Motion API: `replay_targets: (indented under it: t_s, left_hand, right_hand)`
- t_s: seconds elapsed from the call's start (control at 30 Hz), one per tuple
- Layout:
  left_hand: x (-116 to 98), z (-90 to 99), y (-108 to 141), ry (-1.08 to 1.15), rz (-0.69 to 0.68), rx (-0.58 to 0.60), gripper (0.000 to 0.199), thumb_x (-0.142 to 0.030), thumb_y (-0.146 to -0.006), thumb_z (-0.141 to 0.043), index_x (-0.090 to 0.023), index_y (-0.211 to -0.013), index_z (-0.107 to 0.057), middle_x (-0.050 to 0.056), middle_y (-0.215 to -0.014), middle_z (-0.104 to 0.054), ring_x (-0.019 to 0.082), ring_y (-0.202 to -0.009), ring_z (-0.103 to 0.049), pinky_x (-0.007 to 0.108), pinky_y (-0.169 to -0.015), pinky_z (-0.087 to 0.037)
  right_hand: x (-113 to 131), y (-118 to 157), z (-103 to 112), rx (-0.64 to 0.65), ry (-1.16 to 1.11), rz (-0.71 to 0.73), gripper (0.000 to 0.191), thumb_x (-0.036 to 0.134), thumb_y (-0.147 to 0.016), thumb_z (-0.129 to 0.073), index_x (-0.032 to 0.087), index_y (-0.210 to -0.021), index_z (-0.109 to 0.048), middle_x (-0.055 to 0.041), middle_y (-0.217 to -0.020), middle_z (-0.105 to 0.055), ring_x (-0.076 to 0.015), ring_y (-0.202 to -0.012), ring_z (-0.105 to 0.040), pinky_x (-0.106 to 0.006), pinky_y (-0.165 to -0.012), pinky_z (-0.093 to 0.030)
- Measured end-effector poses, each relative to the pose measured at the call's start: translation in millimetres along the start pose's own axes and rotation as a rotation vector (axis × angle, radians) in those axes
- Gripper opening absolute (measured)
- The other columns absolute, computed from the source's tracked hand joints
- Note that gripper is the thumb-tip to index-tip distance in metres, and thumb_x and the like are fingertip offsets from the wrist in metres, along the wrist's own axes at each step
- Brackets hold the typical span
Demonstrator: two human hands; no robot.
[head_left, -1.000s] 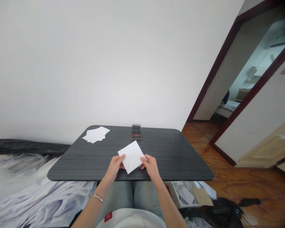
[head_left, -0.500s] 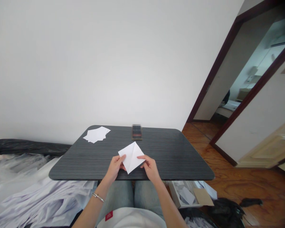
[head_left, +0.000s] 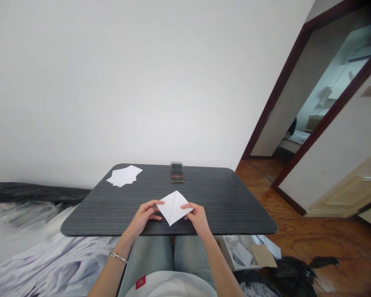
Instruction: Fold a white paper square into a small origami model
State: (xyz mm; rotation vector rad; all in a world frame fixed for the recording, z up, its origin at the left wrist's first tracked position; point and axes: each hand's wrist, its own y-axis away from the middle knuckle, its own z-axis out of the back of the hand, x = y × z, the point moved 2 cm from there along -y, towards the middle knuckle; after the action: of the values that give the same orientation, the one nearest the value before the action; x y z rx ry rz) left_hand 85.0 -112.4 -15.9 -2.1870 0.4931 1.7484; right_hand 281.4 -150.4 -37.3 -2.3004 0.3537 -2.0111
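Observation:
A white square sheet of paper (head_left: 172,208) with a crease down its middle is held just above the table near its front edge, one corner pointing at me. My left hand (head_left: 144,215) is at the paper's left corner, a fingertip on top and the other fingers lower down. On the right corner, my right hand (head_left: 197,215) pinches the sheet, its lower fingers partly hidden behind the paper.
A loose pile of white paper (head_left: 123,176) lies at the dark table's (head_left: 222,202) back left. A small dark pixelated object (head_left: 177,172) is at the back middle. An open box (head_left: 244,253) stands below on the right; white fabric (head_left: 58,264) is heaped on the left.
My left hand has shifted left, from over the sheet's face to its left corner. The paper lies flatter and its far corner has come nearer. My right hand keeps its hold.

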Motion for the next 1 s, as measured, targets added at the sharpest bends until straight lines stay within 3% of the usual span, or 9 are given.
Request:
replay_targets:
  t_s: [0.2,0.4,0.53,0.7,1.0]
  left_hand:
    - [2,1.7,-2,-0.121,-0.052,-0.074,0.017,-0.022,-0.059,-0.069,-0.012,-0.072,-0.067,0.006,-0.083,-0.065,0.015,-0.069,-0.060,0.025,-0.062,-0.051]
    - [6,2.1,-4,-0.137,-0.086,-0.153,0.016,-0.026,-0.057,-0.071,-0.012,-0.060,-0.064,0.003,-0.074,-0.066,0.015,-0.065,-0.060,0.026,-0.063,-0.051]
    - [6,-1.3,-3,-0.090,-0.135,-0.201,0.020,-0.028,-0.058,-0.071,-0.012,-0.058,-0.059,0.000,-0.066,-0.062,0.013,-0.063,-0.058,0.027,-0.065,-0.052]
    - [3,-11.6,-2,-0.024,-0.179,-0.226,0.025,-0.028,-0.062,-0.068,-0.012,-0.054,-0.050,-0.002,-0.064,-0.058,0.010,-0.062,-0.056,0.024,-0.065,-0.052]
    - [7,-10.3,-3,0.017,-0.160,-0.152,0.020,-0.023,-0.060,-0.070,-0.014,-0.066,-0.054,0.000,-0.078,-0.060,0.011,-0.066,-0.056,0.025,-0.065,-0.049]
  right_hand:
    - [2,0,-3,0.055,-0.026,-0.018,0.008,0.016,-0.059,-0.066,0.017,-0.066,-0.068,-0.0005,-0.063,-0.062,-0.0111,-0.054,-0.052,-0.020,-0.045,-0.043]
    - [1,-4,-4,-0.025,-0.119,-0.017,0.006,0.021,-0.057,-0.070,0.017,-0.057,-0.065,-0.0013,-0.068,-0.065,-0.0122,-0.056,-0.056,-0.020,-0.046,-0.042]
    - [1,-4,-8,-0.071,-0.161,-0.068,0.013,0.027,-0.060,-0.070,0.016,-0.057,-0.063,-0.0036,-0.075,-0.067,-0.0164,-0.065,-0.061,-0.022,-0.048,-0.046]
    - [-1,-1,-15,-0.140,-0.241,-0.115,0.020,0.031,-0.062,-0.069,0.014,-0.057,-0.060,-0.0016,-0.066,-0.064,-0.0149,-0.065,-0.060,-0.024,-0.057,-0.051]
    - [2,2,-10,-0.189,-0.219,-0.009,0.016,0.028,-0.063,-0.069,0.015,-0.060,-0.061,-0.0012,-0.068,-0.063,-0.0130,-0.063,-0.056,-0.025,-0.062,-0.048]
